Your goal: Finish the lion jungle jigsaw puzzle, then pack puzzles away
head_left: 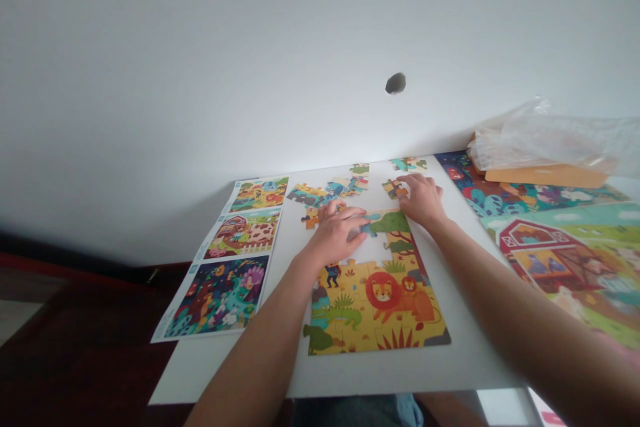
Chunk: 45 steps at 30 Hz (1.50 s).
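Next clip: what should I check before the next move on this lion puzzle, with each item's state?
1. Both the left hand and right hand in view: ok.
2. The lion puzzle lies flat on the table: ok.
3. Puzzle complete: not ok, a white gap shows by the left hand.
4. The loose pieces lie close: ok, just beyond the hands.
5. The reference sheet is unobstructed: ok.
6. Right hand gripping a piece: cannot tell.

Puzzle [376,307]: yellow, orange lion, green crocodile. Table [450,360]: white. Picture sheet [227,260]: three bright scenes, bottom one dark blue. Wall [250,47]: plain white.
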Tool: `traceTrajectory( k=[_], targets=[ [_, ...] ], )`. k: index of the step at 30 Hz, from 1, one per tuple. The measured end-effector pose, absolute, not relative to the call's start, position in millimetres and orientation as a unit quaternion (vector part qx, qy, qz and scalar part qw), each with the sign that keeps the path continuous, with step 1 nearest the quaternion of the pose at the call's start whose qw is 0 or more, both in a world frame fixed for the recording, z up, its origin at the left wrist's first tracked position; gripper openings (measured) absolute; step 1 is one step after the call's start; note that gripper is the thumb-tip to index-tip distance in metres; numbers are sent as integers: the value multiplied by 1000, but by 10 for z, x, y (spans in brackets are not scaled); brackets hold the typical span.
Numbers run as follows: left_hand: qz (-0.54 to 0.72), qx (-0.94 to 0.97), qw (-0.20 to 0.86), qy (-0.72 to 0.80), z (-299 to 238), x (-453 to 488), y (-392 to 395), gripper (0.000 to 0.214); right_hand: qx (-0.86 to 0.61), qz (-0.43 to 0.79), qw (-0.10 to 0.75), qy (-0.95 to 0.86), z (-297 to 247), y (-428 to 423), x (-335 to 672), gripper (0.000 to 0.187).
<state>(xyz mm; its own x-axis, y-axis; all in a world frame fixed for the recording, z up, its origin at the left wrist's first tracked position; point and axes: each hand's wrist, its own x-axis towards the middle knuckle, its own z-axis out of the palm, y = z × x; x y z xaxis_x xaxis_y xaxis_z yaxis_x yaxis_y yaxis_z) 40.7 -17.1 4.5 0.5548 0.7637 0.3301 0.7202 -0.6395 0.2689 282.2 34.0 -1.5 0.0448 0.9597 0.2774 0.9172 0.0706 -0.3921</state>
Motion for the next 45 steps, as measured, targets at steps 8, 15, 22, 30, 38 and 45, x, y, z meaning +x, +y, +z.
traceTrajectory(
  k=[8,15,22,30,38,45],
  targets=[
    [210,878,54,426,44,401,-176,27,-709,51,212,-671,-56,377,2851,40],
    [217,876,60,426,29,400,-172,27,-715,48,207,-666,-23,367,2842,31],
    [217,875,60,429,48,405,-182,27,-699,52,211,-681,-33,357,2808,30],
    [220,873,58,432,34,391,-175,26,-667,56,237,-704,-68,369,2778,27],
    [231,870,53,433,8,390,-158,23,-661,63,254,-703,-124,420,2781,25],
    [252,852,36,457,-15,390,-150,22,-662,70,252,-702,-137,439,2794,22]
  ],
)
